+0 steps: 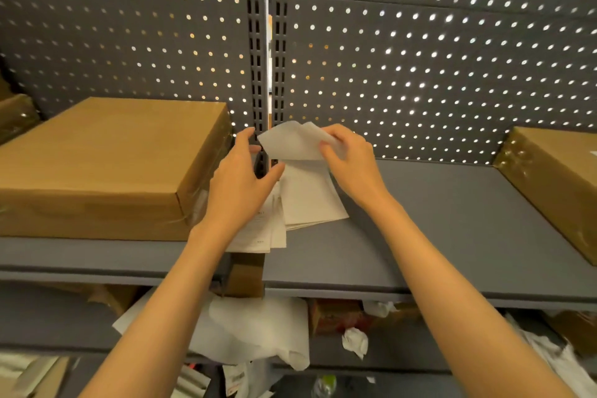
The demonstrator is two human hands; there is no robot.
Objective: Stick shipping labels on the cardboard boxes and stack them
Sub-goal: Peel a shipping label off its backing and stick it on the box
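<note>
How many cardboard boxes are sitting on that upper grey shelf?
3 visible: a large box on the left, a box at the right edge, and a sliver of another box at far left. More may lie outside the frame.

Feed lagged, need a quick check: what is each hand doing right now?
Left hand: open, fingers spread, resting on the stack of labels.
Right hand: pinching the raised end of a white label sheet.

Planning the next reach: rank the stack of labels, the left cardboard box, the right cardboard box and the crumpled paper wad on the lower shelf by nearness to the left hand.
1. Stack of labels: directly under the left hand.
2. Left cardboard box: just to its left.
3. Crumpled paper wad: lower shelf, down and right.
4. Right cardboard box: far right on the shelf.
</note>
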